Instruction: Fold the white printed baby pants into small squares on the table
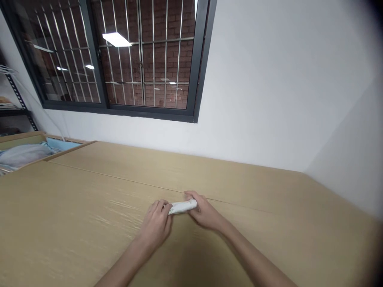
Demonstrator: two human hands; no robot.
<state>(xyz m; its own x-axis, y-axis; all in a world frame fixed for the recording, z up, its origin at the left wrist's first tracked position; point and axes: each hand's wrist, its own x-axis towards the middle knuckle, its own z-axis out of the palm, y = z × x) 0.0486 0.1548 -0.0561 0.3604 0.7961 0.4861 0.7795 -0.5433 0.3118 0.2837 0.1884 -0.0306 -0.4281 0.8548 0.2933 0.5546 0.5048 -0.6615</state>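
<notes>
Holding a small white roll at both ends

Beyond the hands a pale wall point(269, 99) rises, with a dark-framed barred window point(119, 56) up and to the left of them, brick showing behind the bars. The wooden counter point(89, 223) spreads under and around both hands, a seam running across it just past the fingertips. Far off to the left of the left hand lies a shallow box point(20, 153) with pale blue and white fabric in it.

The left hand point(157, 225) and right hand point(205, 213) meet near the middle of the counter, each curled and pinching one end of the white roll point(183, 207). It lies on the surface between them, roughly level and touching both.

As a judgement, the step in hand is tightening or shaping this roll against the counter. Any further move calls for even pressure from both ends so the roll does not loosen.

What the roll is made of is hard to tell; it reads as cloth or paper. Its ends are covered by the fingers, both thumbs are hidden, and the forearms are cut off by the lower edge. A dark rack point(12, 95) beyond the box is only partly in view.
</notes>
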